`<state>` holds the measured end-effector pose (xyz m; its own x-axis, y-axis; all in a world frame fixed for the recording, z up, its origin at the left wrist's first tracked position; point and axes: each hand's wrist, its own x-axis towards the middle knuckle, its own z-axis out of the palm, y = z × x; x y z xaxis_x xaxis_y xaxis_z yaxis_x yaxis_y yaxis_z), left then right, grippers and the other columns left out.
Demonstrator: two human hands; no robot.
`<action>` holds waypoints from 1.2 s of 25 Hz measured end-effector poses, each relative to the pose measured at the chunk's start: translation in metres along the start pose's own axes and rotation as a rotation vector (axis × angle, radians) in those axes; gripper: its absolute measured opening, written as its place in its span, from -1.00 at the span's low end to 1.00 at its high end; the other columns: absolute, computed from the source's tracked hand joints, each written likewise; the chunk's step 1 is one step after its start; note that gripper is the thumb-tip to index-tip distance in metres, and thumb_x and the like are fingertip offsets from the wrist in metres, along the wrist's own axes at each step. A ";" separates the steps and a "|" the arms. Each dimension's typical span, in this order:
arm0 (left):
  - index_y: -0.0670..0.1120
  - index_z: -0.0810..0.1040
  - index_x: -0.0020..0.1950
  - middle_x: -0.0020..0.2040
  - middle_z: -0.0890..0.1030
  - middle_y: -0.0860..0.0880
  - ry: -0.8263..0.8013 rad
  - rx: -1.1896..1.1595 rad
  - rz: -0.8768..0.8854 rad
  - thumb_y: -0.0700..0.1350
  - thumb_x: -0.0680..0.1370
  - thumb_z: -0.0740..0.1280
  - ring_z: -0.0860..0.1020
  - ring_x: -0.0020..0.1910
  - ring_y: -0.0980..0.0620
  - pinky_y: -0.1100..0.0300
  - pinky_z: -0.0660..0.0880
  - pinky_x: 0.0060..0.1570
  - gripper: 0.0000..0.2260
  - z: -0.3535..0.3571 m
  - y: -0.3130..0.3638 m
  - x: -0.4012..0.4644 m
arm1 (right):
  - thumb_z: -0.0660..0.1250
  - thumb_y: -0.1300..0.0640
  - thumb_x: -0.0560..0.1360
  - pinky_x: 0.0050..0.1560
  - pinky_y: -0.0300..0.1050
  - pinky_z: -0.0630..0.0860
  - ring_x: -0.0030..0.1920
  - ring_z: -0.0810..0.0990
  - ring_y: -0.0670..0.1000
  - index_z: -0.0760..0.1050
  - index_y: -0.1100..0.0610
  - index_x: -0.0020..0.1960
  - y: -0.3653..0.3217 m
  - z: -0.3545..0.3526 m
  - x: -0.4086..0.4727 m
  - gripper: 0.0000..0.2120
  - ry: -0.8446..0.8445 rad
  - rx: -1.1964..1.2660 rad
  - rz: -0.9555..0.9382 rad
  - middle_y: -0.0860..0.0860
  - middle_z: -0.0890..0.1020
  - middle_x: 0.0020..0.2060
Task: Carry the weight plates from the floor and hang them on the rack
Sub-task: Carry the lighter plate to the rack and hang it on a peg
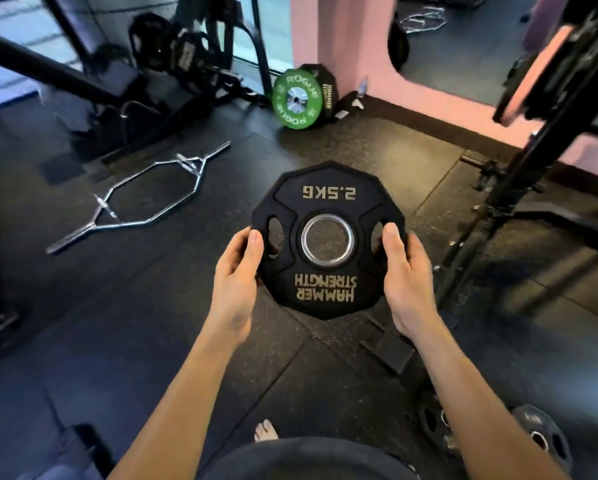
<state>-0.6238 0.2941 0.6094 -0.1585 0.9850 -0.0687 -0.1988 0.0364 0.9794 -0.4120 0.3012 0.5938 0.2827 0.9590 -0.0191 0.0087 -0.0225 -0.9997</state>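
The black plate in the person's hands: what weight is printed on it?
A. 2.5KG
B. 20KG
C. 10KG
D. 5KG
A. The black plate, held at its sides by the left hand and the right hand, has "2.5KG" printed in gold near its far edge, upside down from this view.
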 end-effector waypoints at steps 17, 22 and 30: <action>-0.13 0.55 0.06 -0.15 0.62 0.04 0.033 0.029 0.020 0.02 0.65 0.22 0.54 -0.18 0.15 0.25 0.46 -0.22 -0.76 -0.173 0.041 0.319 | 0.22 -0.32 0.49 -0.08 -0.17 0.54 -0.12 0.61 -0.19 0.57 -0.08 -0.07 0.009 0.300 0.222 -0.66 -0.036 -0.008 0.023 -0.15 0.67 -0.14; -0.08 0.56 0.01 -0.18 0.61 0.07 0.014 0.040 0.023 0.02 0.67 0.22 0.53 -0.24 0.20 0.31 0.47 -0.29 -0.78 -0.172 0.059 0.447 | 0.20 -0.33 0.49 -0.22 -0.09 0.41 -0.33 0.46 -0.17 0.43 -0.03 -0.28 -0.003 0.356 0.332 -0.61 -0.006 -0.040 0.047 -0.15 0.50 -0.37; -0.10 0.58 0.02 -0.17 0.63 0.05 -0.143 0.012 0.035 0.05 0.63 0.25 0.56 -0.20 0.19 0.32 0.53 -0.24 -0.76 -0.162 0.057 0.688 | 0.19 -0.34 0.49 -0.18 0.01 0.38 -0.30 0.43 -0.10 0.44 -0.03 -0.29 0.004 0.441 0.529 -0.59 0.126 -0.080 0.009 -0.11 0.47 -0.36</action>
<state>-0.9009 0.9468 0.5875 -0.0252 0.9997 -0.0074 -0.1843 0.0026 0.9829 -0.6854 0.9332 0.5728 0.4008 0.9159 -0.0206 0.0808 -0.0577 -0.9951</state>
